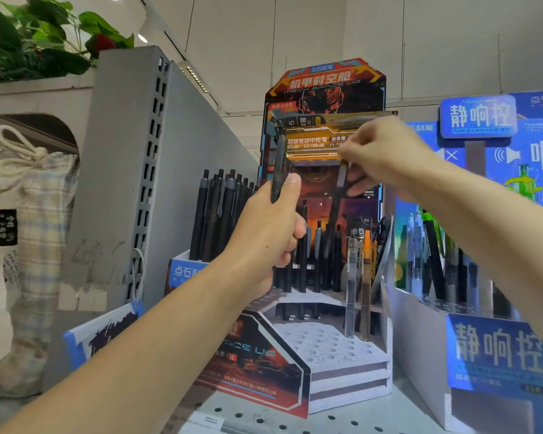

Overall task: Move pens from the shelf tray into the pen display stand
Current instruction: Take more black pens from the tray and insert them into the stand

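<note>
The pen display stand (336, 346) sits mid-shelf, a stepped white block full of round holes under a red and orange backboard. Several black pens (318, 255) stand in its back row, and two clear pens (351, 283) stand at its right. My left hand (270, 233) is fisted around a bunch of black pens (278, 170) that sticks up above the thumb. My right hand (383, 155) pinches the top of a single black pen (334, 214), which hangs tip down over the stand's back row. The tray of black pens (213, 214) stands behind my left hand.
A grey perforated shelf divider (157, 170) rises at the left, with a cloth bag (29, 195) beyond it. A blue pen display (483, 277) stands close on the right. The white pegboard shelf (264, 418) runs under everything.
</note>
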A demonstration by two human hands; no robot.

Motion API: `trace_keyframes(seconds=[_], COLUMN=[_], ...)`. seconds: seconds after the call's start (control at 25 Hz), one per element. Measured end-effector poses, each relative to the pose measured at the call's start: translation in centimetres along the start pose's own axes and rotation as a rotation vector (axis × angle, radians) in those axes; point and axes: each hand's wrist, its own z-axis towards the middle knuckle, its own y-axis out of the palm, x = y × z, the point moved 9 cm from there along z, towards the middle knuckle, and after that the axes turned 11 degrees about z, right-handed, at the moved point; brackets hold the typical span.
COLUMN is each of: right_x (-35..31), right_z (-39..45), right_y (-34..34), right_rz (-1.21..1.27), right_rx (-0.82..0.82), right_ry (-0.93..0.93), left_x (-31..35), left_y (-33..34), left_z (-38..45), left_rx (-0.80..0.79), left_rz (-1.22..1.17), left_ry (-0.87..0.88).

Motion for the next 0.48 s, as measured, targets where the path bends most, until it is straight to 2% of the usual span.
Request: trace_keyframes(seconds=[0.16,0.32,0.48], right_x=[2.1,3.1,3.7], right_z=[-0.8,-0.8,-0.7], right_y=[3.2,3.7,3.5], right_rz=[-0.227,-0.301,-0.264], right_rx=[-0.168,-0.16,-0.14], right_ry=[0.097,0.113,0.136], left_x=[0.8,0.9,0.6], left_y=[0.5,0.9,0.8], left_z=[-0.2,-0.2,0.0], left_rx=[-0.023,-0.038,-0.018], left_rz=[0.001,-0.003,0.01], left_ry=[0.032,0.018,0.007])
